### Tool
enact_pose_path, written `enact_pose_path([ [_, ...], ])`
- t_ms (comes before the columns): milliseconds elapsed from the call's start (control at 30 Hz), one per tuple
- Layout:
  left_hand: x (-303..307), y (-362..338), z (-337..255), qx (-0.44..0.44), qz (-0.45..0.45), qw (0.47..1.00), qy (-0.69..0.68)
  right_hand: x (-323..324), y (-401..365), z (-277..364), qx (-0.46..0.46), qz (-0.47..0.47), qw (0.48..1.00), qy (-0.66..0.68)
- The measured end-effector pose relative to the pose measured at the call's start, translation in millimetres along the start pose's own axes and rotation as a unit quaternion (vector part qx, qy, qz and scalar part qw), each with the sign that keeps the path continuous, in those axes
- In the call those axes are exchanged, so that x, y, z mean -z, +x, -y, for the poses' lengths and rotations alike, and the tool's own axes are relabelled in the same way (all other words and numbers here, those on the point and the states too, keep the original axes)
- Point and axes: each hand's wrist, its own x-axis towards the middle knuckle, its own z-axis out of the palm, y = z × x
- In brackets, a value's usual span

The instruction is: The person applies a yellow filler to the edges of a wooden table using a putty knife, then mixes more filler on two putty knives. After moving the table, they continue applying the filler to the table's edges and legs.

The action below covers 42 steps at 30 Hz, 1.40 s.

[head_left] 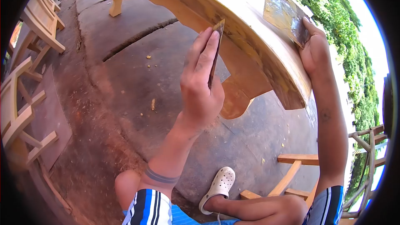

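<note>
My left hand [202, 75] is closed on a thin, flat putty scraper [218, 37], seen nearly edge-on. Its tip meets the side edge of a wooden table [250, 43], where yellowish filler and dark streaks mark the wood. Over the pale tabletop, my right hand [315, 50] grips a flat putty board [283, 12] smeared with yellow, white and dark residue. The board is tilted, and its lower corner lies within my fingers. Below the table edge, a curved wooden leg [235, 100] shows partly.
Wooden chairs [25, 108] line the left side. A wooden frame [287, 175] lies low at the right, near my foot in a light clog [221, 185]. The dusty concrete floor [137, 83] has a long crack and scattered chips. Green bushes [350, 33] stand beyond.
</note>
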Motion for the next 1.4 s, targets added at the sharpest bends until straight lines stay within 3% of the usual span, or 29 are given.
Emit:
enact_pose_path([
  [133, -13, -7, -16, -0.011, 0.043, 0.999, -0.001, -5, -1, 0, 0.011, -0.005, 1.0, -0.018],
  [333, -17, -48, -47, 0.048, 0.1, 0.978, -0.177, -5, -1, 0, -0.002, -0.011, 1.0, -0.007],
  [433, -17, -34, -41, 0.047, -0.026, 0.995, -0.082, -11, -5, 4, 0.009, -0.023, 1.0, -0.015],
  [567, -73, -38, -39, -0.028, -0.082, 0.995, 0.045, -8, -3, 1, 0.007, -0.017, 1.0, -0.004],
  [700, -51, -70, -65, -0.023, 0.041, 0.988, -0.144, -2, 1, -2, -0.001, -0.001, 1.0, 0.014],
  [733, -34, -66, -62, -0.008, 0.059, 0.988, -0.143, -7, -1, 0, 0.005, -0.011, 1.0, 0.01],
  [800, 4, -16, -44, 0.086, -0.004, 0.994, -0.063, -11, -5, 2, 0.006, -0.021, 1.0, 0.011],
  [900, -3, 0, -28, 0.093, 0.03, 0.991, -0.093, -11, -4, 1, 0.007, -0.017, 1.0, 0.025],
  [1000, -5, -7, -42, 0.111, 0.088, 0.979, -0.144, -15, -7, 2, 0.013, -0.019, 1.0, 0.003],
  [1100, -9, -9, -51, 0.135, 0.077, 0.977, -0.143, -17, -10, 1, 0.012, -0.025, 1.0, -0.002],
  [1333, -1, -30, -77, 0.141, 0.16, 0.948, -0.235, -13, -5, 0, 0.014, -0.014, 1.0, -0.018],
  [1400, 10, -21, -62, 0.214, 0.12, 0.937, -0.249, -14, -8, 0, 0.016, -0.012, 1.0, -0.017],
])
